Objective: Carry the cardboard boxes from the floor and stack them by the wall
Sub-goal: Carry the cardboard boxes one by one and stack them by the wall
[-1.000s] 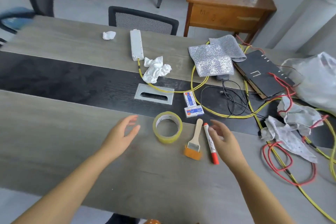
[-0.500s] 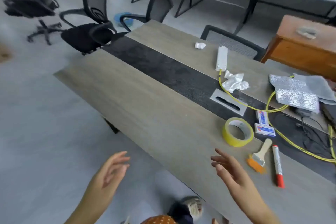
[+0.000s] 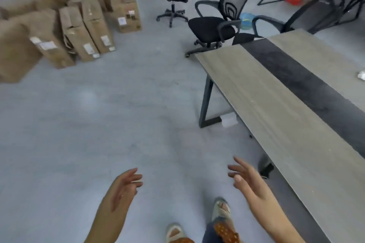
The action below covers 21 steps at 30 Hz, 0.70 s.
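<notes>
Cardboard boxes (image 3: 65, 27) clustered on the grey floor (image 3: 98, 124), well apart from the left hand (image 3: 123, 187) and right hand (image 3: 246, 179), both loosely spread, holding nothing.

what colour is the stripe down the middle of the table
Dark, near black, between pale wood-grain boards on the table; the stripe shows in the head view, the only one.

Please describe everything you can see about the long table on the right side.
The long table has a light wood-look top with a wide dark strip along its middle. It stands on the grey floor on an angled black metal leg. Its near end points toward the office chairs. A crumpled white paper lies on it at the frame's edge. Neither hand touches it.
</notes>
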Tool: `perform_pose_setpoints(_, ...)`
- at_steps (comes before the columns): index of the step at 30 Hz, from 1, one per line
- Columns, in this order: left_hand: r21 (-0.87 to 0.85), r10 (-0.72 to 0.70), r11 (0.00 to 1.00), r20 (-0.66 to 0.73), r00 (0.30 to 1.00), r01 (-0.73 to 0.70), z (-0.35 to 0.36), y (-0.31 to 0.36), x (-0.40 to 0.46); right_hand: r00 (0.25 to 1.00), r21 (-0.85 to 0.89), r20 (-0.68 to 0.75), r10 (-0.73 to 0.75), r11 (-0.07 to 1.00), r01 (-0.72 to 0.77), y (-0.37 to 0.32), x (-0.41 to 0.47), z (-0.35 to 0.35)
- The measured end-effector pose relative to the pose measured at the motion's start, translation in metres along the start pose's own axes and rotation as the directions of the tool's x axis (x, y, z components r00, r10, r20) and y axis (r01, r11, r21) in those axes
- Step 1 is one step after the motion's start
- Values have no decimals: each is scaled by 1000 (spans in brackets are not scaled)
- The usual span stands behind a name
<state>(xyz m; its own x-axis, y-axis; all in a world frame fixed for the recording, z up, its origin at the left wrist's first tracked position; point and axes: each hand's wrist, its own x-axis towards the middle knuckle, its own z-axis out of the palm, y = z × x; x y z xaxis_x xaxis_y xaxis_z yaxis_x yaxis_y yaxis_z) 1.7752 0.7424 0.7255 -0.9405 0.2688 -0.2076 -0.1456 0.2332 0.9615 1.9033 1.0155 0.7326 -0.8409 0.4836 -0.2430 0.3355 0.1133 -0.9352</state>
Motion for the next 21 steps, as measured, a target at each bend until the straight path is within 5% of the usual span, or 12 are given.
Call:
perform_pose_setpoints(10, -99, -120, 990, -229, 966, 99, -38, -12, 33, 954, -132, 299, -31, 988, 74, -41, 98, 74)
perform_pose_setpoints(21, -86, -114, 992, -348, 930, 90, -23, 38, 196, 917, -126, 396, -44, 987, 102, -94, 289, 83)
